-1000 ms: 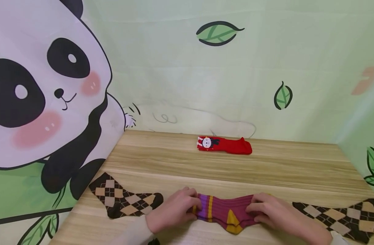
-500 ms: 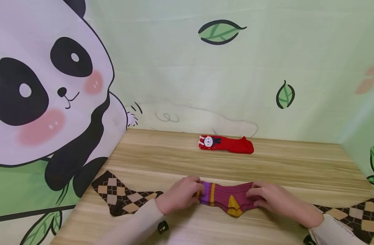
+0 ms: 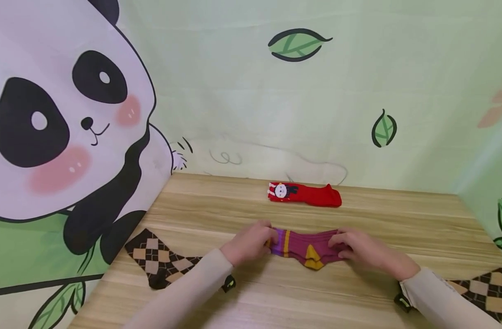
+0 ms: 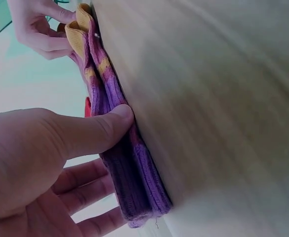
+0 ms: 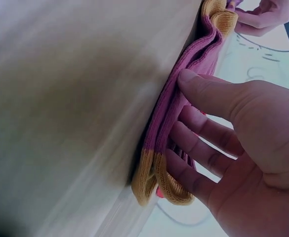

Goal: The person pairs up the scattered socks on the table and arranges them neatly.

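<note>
A pair of ribbed purple-maroon socks (image 3: 300,246) with mustard heels, toes and cuff stripes lies stacked at the middle of the table. My left hand (image 3: 251,242) pinches the purple cuff end; in the left wrist view its thumb (image 4: 107,129) presses the near side, with fingers behind. At the toe end, my right hand (image 3: 359,250) holds the socks between thumb and fingers. The right wrist view shows the yellow toes (image 5: 156,180) jutting out past those fingers. Both layers sit close together, edges roughly matched.
Near the back wall a red sock (image 3: 312,195) with a white cartoon face lies flat. A brown argyle sock (image 3: 150,256) is at the left, partly behind my left sleeve. Another argyle sock (image 3: 487,292) lies at the right, partly covered by my right sleeve.
Both hands have moved the purple-maroon socks away from me, toward the red sock. Their grip looks the same, and the other socks have stayed put.
</note>
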Demonstrator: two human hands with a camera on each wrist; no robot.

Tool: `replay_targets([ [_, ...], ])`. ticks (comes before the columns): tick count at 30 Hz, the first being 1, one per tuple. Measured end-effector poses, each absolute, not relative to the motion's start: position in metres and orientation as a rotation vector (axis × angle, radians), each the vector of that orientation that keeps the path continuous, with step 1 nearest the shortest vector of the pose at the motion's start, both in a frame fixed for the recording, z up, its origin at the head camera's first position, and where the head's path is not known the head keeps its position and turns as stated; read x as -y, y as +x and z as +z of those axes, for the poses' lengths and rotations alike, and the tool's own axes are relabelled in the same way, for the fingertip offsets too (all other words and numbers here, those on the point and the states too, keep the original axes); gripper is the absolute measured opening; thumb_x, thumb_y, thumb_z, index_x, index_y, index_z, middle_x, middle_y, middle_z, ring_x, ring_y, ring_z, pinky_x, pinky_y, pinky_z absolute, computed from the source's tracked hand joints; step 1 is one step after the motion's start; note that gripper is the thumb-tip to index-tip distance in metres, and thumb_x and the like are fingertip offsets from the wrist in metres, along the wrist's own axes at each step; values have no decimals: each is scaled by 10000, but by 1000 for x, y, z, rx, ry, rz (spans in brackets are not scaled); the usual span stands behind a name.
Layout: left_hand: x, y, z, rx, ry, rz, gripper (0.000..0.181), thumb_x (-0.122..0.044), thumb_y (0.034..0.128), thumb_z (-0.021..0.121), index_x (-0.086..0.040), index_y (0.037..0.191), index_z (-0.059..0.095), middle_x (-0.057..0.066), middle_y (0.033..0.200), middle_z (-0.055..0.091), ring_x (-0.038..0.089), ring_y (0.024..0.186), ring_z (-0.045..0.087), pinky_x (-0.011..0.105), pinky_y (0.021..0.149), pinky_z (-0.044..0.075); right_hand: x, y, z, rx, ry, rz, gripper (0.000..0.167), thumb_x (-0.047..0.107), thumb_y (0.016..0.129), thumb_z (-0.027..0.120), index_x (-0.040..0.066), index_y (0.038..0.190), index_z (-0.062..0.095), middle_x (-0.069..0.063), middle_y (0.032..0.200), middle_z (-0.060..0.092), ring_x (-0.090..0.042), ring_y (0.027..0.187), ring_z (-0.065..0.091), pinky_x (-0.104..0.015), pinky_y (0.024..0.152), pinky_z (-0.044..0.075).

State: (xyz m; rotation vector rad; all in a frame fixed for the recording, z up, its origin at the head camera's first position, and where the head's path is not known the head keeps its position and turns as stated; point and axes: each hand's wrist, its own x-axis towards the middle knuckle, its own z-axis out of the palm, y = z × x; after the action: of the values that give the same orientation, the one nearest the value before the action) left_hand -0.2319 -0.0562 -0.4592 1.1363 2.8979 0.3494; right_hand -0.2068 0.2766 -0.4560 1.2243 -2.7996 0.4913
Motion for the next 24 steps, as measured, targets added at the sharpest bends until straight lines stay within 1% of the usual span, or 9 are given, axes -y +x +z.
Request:
replay_targets([
  [6,53,-248,-459,-2912,1084,365,184,-50,841,828,-125,1002,779,19,994,644,148,908,605,286,842,547,-276,-221,-455,2857,1197,482,233,-4,860,794,92,1068,752,-25,1033,700,-226,951,672,-441,843,580],
  [10,51,-257,-460,-2917,1023,356,177,-31,854,801,-121,1005,775,19,997,649,146,899,603,287,825,550,-274,-231,-456,2837,1198,457,226,0,847,810,92,1046,753,-21,1008,700,-221,934,668,-434,831,578],
  [13,49,-262,-460,-2929,1030,339,179,-1,852,776,-114,991,770,28,997,662,158,902,608,293,823,552,-274,-238,-456,2820,1180,433,229,0,834,822,95,1032,755,-25,989,693,-220,919,664,-427,818,577],
  [16,48,-266,-459,-2956,1034,305,169,-23,873,772,-116,1015,770,33,1028,676,166,927,611,303,841,552,-274,-243,-456,2825,1157,431,231,-10,836,818,94,1033,756,-31,987,691,-221,911,657,-424,812,577],
  [20,46,-272,-460,-2975,996,288,189,-77,918,761,-121,1101,768,39,1072,686,171,951,608,316,858,547,-272,-252,-456,2850,1118,450,226,-33,847,794,77,1041,755,-49,995,690,-233,917,654,-433,821,575],
  [24,44,-280,-461,-2981,981,280,195,-81,920,760,-111,1113,765,50,1070,689,174,935,618,314,844,551,-272,-262,-458,2877,1069,459,235,-50,845,790,57,1052,759,-63,997,692,-248,935,643,-443,844,574],
])
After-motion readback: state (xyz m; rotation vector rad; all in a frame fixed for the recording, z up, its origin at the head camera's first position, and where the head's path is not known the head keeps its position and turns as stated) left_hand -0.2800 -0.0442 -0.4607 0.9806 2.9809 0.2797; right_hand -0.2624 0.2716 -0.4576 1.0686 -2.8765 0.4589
